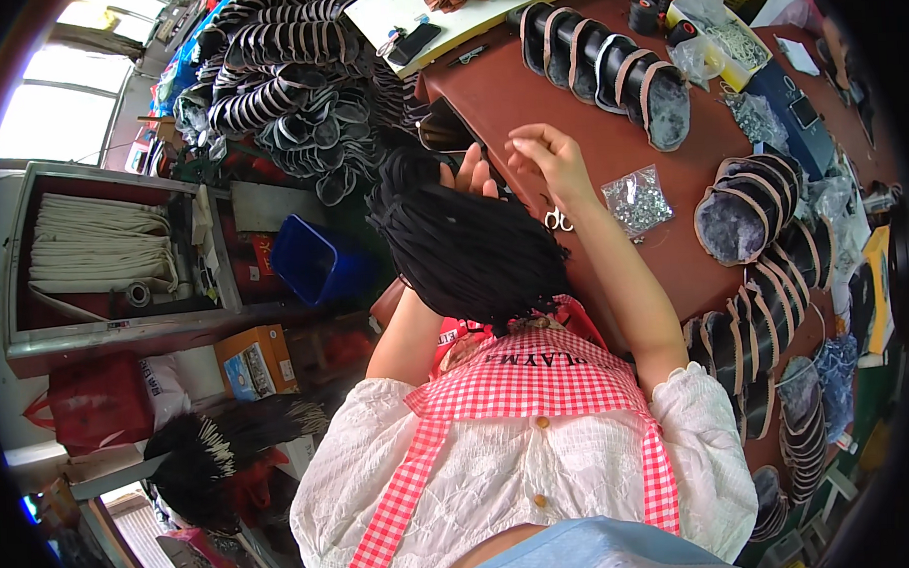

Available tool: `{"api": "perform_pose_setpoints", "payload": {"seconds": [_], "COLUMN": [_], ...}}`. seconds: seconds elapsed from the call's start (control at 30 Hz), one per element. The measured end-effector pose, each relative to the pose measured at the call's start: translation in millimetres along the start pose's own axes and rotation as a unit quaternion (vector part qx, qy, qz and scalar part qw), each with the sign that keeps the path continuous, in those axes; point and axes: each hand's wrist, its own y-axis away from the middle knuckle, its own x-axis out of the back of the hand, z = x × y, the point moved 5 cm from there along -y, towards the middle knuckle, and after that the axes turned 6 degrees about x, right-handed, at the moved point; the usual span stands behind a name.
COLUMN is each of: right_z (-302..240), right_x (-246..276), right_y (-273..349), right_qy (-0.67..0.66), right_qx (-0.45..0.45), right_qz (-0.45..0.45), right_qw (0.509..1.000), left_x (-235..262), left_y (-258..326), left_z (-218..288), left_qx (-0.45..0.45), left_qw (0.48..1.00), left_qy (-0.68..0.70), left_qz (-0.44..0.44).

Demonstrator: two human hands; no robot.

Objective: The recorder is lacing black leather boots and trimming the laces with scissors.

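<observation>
A thick bundle of black laces [463, 244] hangs over my left forearm and spills down onto my lap. Behind its upper end shows my left hand [471, 173], fingers stretched and apart; its palm and wrist are covered by the laces. To the right, over the table edge, my right hand [552, 162] is raised with loosely bent, separated fingers. I can make out nothing between them. Scissors with pale handles [558, 219] lie by my right forearm, partly hidden. Just right of that arm, a clear bag of small metal pieces [637, 201] rests on the reddish-brown table [508, 102].
Rows of dark, fur-lined shoe uppers [607, 63] stand at the table's far side, with more uppers [747, 209] at right. Large stacks of them [288, 90] rise at far left. A blue bin [318, 259] and a cardboard box [257, 361] are left of me.
</observation>
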Motion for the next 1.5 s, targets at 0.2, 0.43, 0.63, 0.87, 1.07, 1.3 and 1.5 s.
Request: {"api": "perform_pose_setpoints", "payload": {"seconds": [0.2,0.43,0.63,0.87,1.07,1.3,1.5], "right_z": [47,67,68,103,89,39,36], "right_x": [-19,-25,-32,-47,-49,-2,48], "right_y": [54,116,158,178,168,158,177], "right_qy": [-0.034,-0.284,-0.208,-0.261,-0.583,-0.673,-0.748], "right_qx": [-0.212,-0.333,-0.170,-0.021,0.065,-0.049,-0.022], "right_qz": [-0.109,-0.168,-0.410,-0.491,-0.388,-0.290,-0.211], "right_qw": [0.971,0.883,0.872,0.831,0.711,0.679,0.629], "left_x": [-3,16,13,28,27,21,119], "left_y": [-21,-29,-28,-51,-90,-133,-195], "left_z": [-1,11,5,12,41,28,25], "left_qx": [0.009,-0.033,0.024,0.076,0.101,0.079,0.049], "left_qw": [0.994,0.940,0.964,0.952,0.917,0.821,-0.014], "left_qy": [-0.091,-0.290,-0.223,-0.231,-0.166,0.520,0.943], "left_qz": [-0.056,-0.177,-0.142,-0.186,-0.349,-0.219,-0.329]}}
